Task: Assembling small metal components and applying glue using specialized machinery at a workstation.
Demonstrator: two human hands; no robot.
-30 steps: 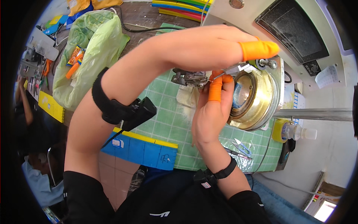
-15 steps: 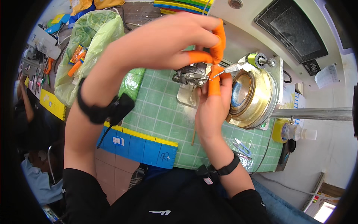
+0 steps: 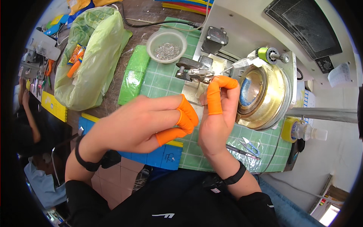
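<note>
Brass-coloured round spool (image 3: 264,94) sits just beside right hand (image 3: 217,117); rim shiny.

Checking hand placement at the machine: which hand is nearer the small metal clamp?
Right. The right hand is just below the metal clamp; the left hand sits lower left, farther off.

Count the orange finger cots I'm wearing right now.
5 show: three on the left hand, on fingertips and; two on the right hand, at and. Others may be hidden.
</note>
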